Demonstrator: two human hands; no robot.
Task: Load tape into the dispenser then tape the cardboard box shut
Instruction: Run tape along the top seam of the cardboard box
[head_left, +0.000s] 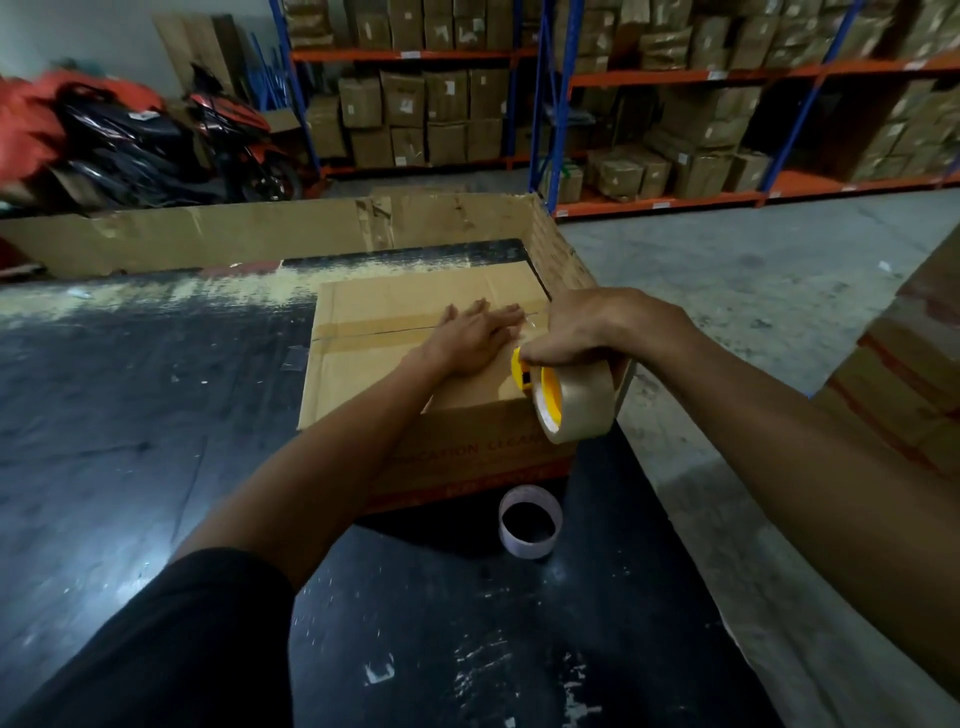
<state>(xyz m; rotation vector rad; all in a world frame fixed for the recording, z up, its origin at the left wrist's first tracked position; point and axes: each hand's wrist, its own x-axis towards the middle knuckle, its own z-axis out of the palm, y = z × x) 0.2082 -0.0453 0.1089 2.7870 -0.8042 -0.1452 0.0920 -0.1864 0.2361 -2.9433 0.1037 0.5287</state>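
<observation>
A brown cardboard box (395, 312) lies on the black table (156, 415), its flaps down and a strip of brown tape along the centre seam. My left hand (475, 335) rests flat on the box top, fingers spread, near the seam's right end. My right hand (582, 330) grips a yellow tape dispenser (530, 376) loaded with a roll of brown tape (576, 402), held over the box's right near corner. A thin clear strand of tape runs from the dispenser to the seam.
An empty cardboard tape core (530, 519) stands on the table in front of the box. A low cardboard wall (260, 228) edges the table's far side. Beyond it are shelves of boxes (415, 104) and a parked motorcycle (156, 145). More cartons (914, 374) stand at right.
</observation>
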